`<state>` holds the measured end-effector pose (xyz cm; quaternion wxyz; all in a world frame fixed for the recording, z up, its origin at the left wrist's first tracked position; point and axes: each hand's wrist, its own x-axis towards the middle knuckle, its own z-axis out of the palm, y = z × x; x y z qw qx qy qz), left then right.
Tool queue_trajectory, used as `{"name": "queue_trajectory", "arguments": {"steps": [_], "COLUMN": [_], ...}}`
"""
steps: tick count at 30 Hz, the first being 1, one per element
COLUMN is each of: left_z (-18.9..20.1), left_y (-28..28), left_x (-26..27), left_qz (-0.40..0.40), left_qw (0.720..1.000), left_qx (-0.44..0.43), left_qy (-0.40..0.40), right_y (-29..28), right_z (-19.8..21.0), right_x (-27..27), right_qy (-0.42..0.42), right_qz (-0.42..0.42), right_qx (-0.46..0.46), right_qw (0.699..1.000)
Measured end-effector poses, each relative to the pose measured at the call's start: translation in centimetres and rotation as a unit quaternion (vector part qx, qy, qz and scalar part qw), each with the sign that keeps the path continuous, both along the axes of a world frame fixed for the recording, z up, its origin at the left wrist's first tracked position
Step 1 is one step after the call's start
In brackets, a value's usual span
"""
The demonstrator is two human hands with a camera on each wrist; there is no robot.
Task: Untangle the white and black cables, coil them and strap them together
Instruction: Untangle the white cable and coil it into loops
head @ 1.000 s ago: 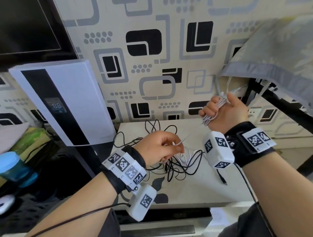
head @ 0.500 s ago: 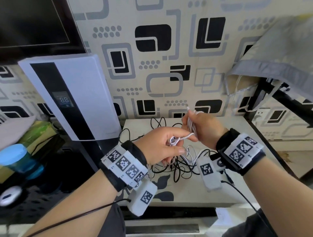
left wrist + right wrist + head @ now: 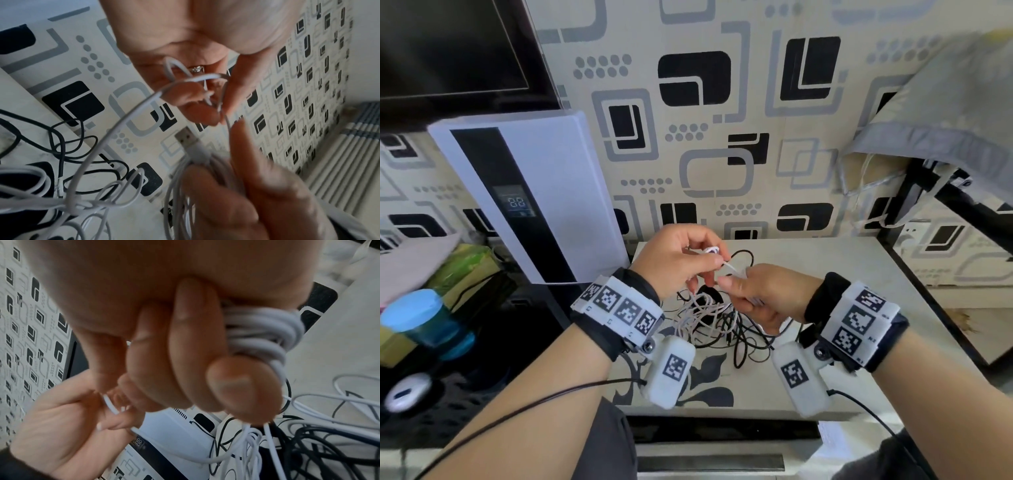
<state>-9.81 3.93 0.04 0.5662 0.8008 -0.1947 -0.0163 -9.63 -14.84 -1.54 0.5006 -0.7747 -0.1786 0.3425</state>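
- Patterned wallpaper in black, grey and cream squares backs a small pale table, with a white appliance with a lit display leaning at the left and grey cloth hanging at the right.
- Two cables lie tangled on the table under the hands: one white cable and one black cable, their loops crossing so that where each begins and ends is hard to trace.
- Left hand is raised just above the tangle, its thumb and fingers pinching a strand of the white cable; a ring shows on one finger.
- Right hand is just beside the left one, almost touching, its fingers curled tight round a bundle of several turns of the white cable; how many turns cannot be counted, as the fingers cover most of them.
- One plug of the white cable sticks out above the right hand's grip; the cable's other end is not visible.
- Both wrist views are blurred near the fingers, and the black cable's ends are lost in the heap.
- Blue-lidded jar stands at the far left, partly cut off.
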Motion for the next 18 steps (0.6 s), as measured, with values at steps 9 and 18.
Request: {"name": "queue_trajectory", "arguments": {"steps": [9, 18], "left_z": [-0.4, -0.4], "left_y": [0.5, 3.5], "left_x": [1.0, 2.7], "left_qz": [0.095, 0.230], "left_qw": [0.995, 0.941], "left_qx": [-0.028, -0.244], "left_qy": [-0.023, 0.049], "right_y": [-1.2, -4.9], "right_z": [0.0, 0.0], "right_x": [0.1, 1.4], "right_qy": [0.042, 0.144], "right_qz": [0.019, 0.026], "right_qx": [0.062, 0.216], "right_qw": [0.997, 0.965]}}
